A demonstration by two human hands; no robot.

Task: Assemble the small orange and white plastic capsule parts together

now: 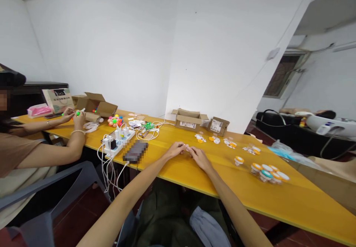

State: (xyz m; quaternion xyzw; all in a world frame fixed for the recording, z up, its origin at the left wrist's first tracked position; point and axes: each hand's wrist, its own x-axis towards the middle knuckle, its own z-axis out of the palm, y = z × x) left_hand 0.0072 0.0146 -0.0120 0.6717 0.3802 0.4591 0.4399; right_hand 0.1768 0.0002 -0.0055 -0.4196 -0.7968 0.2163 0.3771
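My left hand [176,150] and my right hand [199,158] meet above the table's near edge, fingers pinched together. Between their fingertips is a small whitish piece [187,148], mostly covered and too small to name. Right of my hands stands a single small clear jar with an orange lid [239,160]. Farther right is a cluster of similar jars with orange, white and teal lids [266,174]. Beyond my hands lie small piles of white and orange parts [214,140].
Two cardboard boxes [189,120] stand against the wall at the table's back. To my left are a power strip [118,145] with trailing white cables and a dark device [135,152]. A co-worker's hands [79,118] handle a small green thing at far left. The yellow table [194,180] runs rightward.
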